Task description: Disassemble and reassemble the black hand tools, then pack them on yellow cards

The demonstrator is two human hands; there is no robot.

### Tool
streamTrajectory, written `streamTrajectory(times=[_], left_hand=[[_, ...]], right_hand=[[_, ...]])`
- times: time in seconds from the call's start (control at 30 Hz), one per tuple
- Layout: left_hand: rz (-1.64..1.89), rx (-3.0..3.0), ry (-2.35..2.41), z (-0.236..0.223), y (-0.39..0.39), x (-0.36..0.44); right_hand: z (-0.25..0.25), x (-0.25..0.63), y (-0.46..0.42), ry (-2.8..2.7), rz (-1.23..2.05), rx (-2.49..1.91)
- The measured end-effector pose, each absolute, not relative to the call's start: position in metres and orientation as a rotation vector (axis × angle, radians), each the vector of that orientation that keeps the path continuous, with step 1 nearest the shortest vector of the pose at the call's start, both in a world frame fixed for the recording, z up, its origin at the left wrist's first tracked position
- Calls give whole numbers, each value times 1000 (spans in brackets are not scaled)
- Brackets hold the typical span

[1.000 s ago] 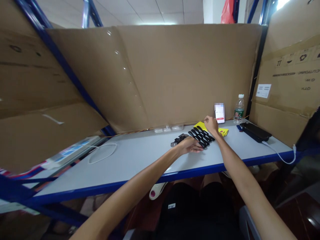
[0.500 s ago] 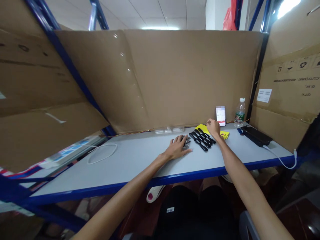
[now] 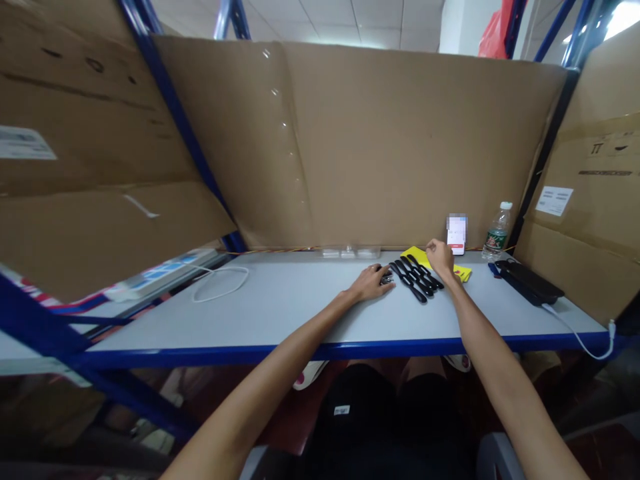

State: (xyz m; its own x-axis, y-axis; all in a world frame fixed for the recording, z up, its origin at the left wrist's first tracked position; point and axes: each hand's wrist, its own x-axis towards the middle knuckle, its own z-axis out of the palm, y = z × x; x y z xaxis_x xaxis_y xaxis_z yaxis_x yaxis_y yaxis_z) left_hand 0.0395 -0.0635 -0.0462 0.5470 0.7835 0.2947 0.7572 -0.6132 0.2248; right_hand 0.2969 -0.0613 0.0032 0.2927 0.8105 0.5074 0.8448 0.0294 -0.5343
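My left hand (image 3: 371, 283) rests low on the grey tabletop. Its fingers are curled around a small heap of shiny metal pieces (image 3: 387, 277), partly covered by the hand and too small to name. Just right of it lie several black handle-shaped pieces (image 3: 415, 280), side by side at a slant. My right hand (image 3: 441, 259) is above a yellow sheet or packet (image 3: 463, 273), which lies partly under the black pieces. Its fingers are bent and closed; whether something small is in them is hidden. Behind this hand a lit phone (image 3: 457, 233) leans upright against cardboard.
A water bottle (image 3: 497, 231) stands at the back right, near a black case (image 3: 530, 283) with a white cable. Clear plastic containers (image 3: 350, 253) line the back edge. On the left are a power strip (image 3: 165, 274) and a looped cable (image 3: 220, 297). Cardboard walls (image 3: 370, 147) enclose the table.
My left hand's fingers, spread over the metal pieces before, have drawn together around them. My right hand stays closed near the phone. The whole view has shifted with my head.
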Motion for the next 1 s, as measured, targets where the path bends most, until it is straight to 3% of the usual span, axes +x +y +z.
streamTrajectory(times=[0.4, 1.0], left_hand=[[551, 2681, 1614, -32, -63, 44], [550, 2678, 1602, -31, -72, 42]], right_hand=[[1, 296, -63, -1553, -76, -1764], [0, 296, -64, -1602, -63, -1781]])
